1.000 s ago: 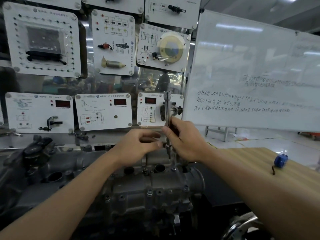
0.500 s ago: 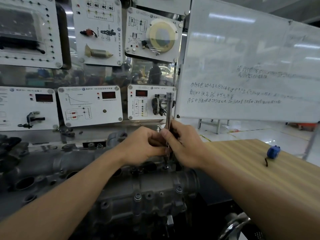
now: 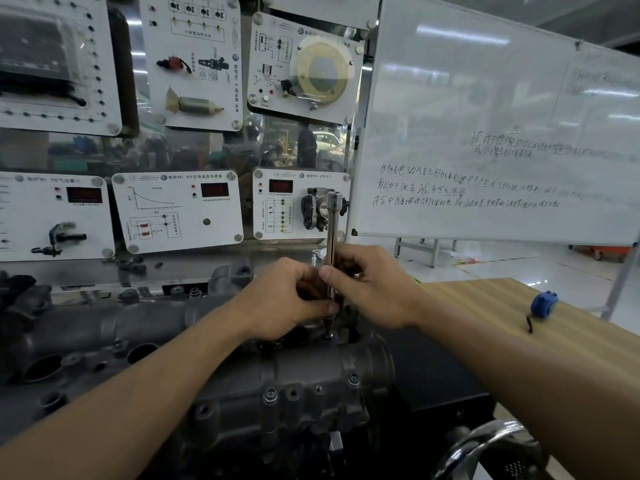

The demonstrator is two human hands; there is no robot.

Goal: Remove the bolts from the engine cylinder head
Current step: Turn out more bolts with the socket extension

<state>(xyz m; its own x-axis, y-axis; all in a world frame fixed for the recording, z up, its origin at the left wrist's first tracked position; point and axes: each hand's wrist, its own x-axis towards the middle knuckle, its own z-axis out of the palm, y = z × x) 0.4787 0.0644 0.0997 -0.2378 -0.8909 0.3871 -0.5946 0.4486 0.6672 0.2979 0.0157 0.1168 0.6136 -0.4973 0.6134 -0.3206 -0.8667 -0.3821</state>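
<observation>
Far left, wall: white training panels with red digital readouts and mounted car parts.

Below them, left to centre: the engine cylinder head, a grey casting lying across the stand. Round ports show on its left part and bolts sit in its near face.

Centre: left hand, fingers curled, thumb against the lower part of a bright steel socket bar.

The bar stands nearly upright. Its square-drive top rises above both hands and its lower end is set down on the top of the cylinder head.

Just right of it: right hand, thumb and curled fingers wrapped round the same bar a little higher. The two hands touch.

Right, behind: whiteboard with handwritten lines.

Right, foreground: wooden table, with a blue tape measure lying on it, well apart from the hands.
</observation>
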